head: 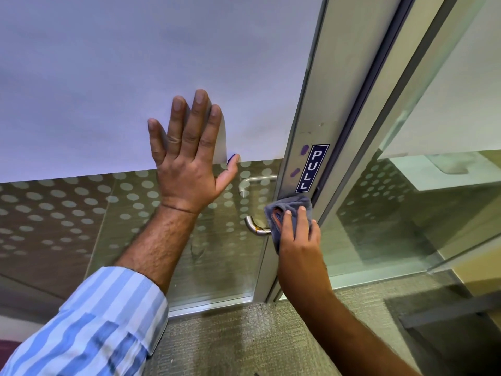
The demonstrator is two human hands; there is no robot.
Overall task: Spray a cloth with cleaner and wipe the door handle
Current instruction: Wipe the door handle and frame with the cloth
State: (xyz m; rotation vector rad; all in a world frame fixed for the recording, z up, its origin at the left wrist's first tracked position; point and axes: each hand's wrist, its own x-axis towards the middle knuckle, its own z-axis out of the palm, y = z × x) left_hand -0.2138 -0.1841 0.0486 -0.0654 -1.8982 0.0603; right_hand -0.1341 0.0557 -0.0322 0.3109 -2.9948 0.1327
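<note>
While our left hand (187, 164) lies flat and spread against the frosted glass door panel (108, 77), fingers apart and gripping nothing, our right hand (296, 234) is bunched around the crumpled grey microfibre cloth (287, 210), fingers closed over it and pressing it in. We take the "PULL" sticker (311, 168) as our landmark. Just below that sticker sits the cloth, pushed against the brushed aluminium door stile (306, 104), right where the curved steel lever door handle (256, 226) meets the frame. Below and to the left of the sticker, the handle's free end pokes out past the cloth, bare and shiny, with what looks like a brownish smear on it. Behind the glass, a second handle shape shows faintly to the left of the sticker.

So we judge we are in the wiping step: no spray bottle is in view, and whether the cloth is damp we cannot tell. The cloth covers only the root of the lever, so the grip sits at the handle's inner end, touching it there, while the curved tip lies just beside the cloth on its left. Next, we reckon, the cloth needs wrapping round the bar and drawing leftward along it to that tip, with the left hand bracing the door so it does not swing.
</note>
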